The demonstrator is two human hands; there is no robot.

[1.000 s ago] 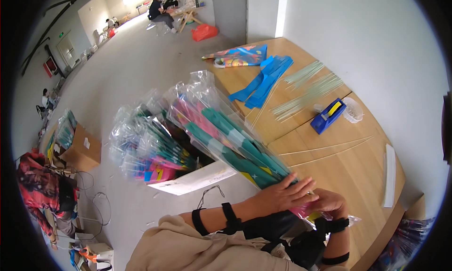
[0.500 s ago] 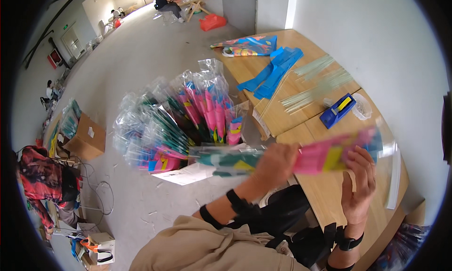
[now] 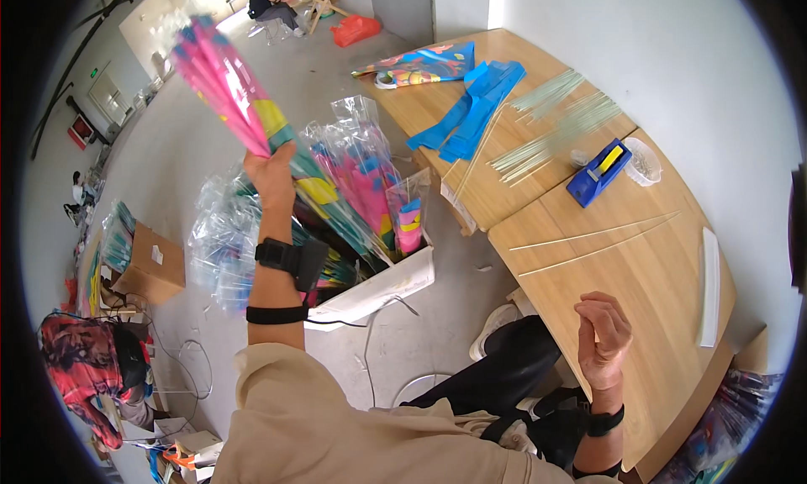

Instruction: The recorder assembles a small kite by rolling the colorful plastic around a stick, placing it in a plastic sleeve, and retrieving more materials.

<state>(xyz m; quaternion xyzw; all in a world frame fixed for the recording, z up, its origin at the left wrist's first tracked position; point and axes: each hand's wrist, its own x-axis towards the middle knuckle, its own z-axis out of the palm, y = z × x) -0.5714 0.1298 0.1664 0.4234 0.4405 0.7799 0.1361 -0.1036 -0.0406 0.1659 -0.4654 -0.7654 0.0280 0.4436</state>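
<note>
My left hand (image 3: pixel 271 177) grips a long rolled bundle (image 3: pixel 229 97) of pink, yellow and green sheet in a clear plastic sleeve. The bundle is tilted, its pink end up at the far left and its green end down in a white box (image 3: pixel 374 292). Similar sleeved bundles (image 3: pixel 357 177) stand packed in that box. Over the near part of the wooden table (image 3: pixel 614 270), my right hand (image 3: pixel 603 341) is loosely curled, with a gap between thumb and fingers and nothing visible in it. Two thin sticks (image 3: pixel 597 231) lie on the tabletop beyond it.
A blue tape dispenser (image 3: pixel 598 173), a clear tub (image 3: pixel 643 163), pale sticks (image 3: pixel 555 139), blue strips (image 3: pixel 479 106) and a folded patterned sheet (image 3: pixel 429 64) lie on the table. A white strip (image 3: pixel 709 286) is by the wall. Cables (image 3: pixel 370 349) cross the floor. Another person bends at left.
My left hand has swung the bundle from above the table leftward to the box, tilting it up. My right hand has let go of it and moved down slightly. Two sticks on the table are now uncovered.
</note>
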